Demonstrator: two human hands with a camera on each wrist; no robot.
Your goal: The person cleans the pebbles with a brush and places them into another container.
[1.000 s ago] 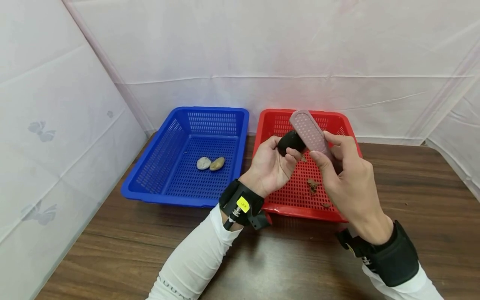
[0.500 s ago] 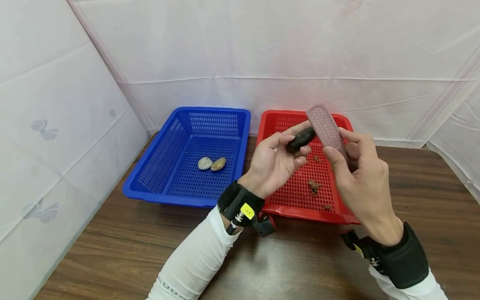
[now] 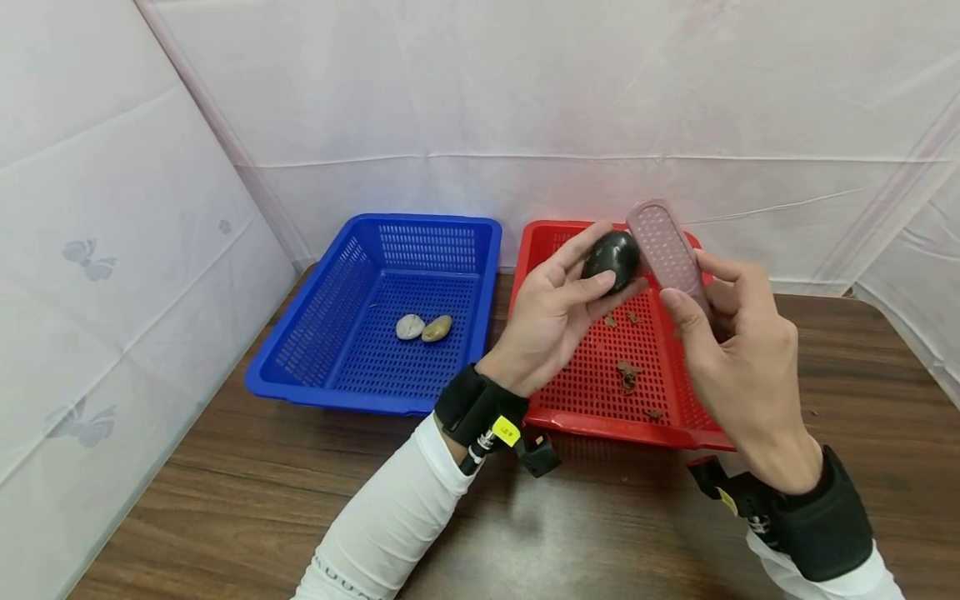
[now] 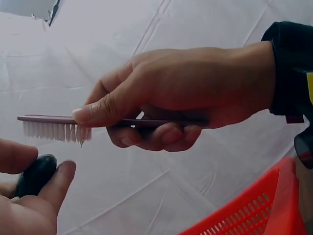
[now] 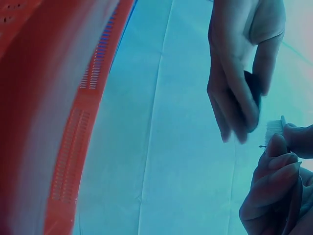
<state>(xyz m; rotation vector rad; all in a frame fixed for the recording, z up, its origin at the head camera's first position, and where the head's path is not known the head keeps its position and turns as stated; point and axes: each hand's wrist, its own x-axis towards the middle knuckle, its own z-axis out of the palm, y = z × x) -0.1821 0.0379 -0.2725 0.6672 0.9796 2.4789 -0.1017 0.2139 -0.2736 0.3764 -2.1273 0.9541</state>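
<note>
A smooth dark stone [image 3: 612, 257] is held between the thumb and fingers of my left hand [image 3: 543, 321], above the red basket [image 3: 630, 429]. My right hand [image 3: 750, 358] grips a pinkish scrubbing brush [image 3: 666, 250] by its handle. In the left wrist view the brush's white bristles [image 4: 49, 130] point down, with a bit of dirt at their inner end. The stone [image 4: 37, 175] sits just below the bristle tips there, with a gap between them. Brown clumps of dirt [image 3: 627, 373] lie in the red basket.
A blue basket [image 3: 292, 396] stands left of the red one on the wooden table [image 3: 225, 483]. Inside it lie a whitish stone [image 3: 409, 326] and a yellowish stone [image 3: 437, 328]. White sheeting [image 3: 555, 108] encloses the back and left side.
The stone has turned in my left hand, now showing its broad face, and has moved slightly right and up. My right hand has drawn the brush rightward, away from the stone.
</note>
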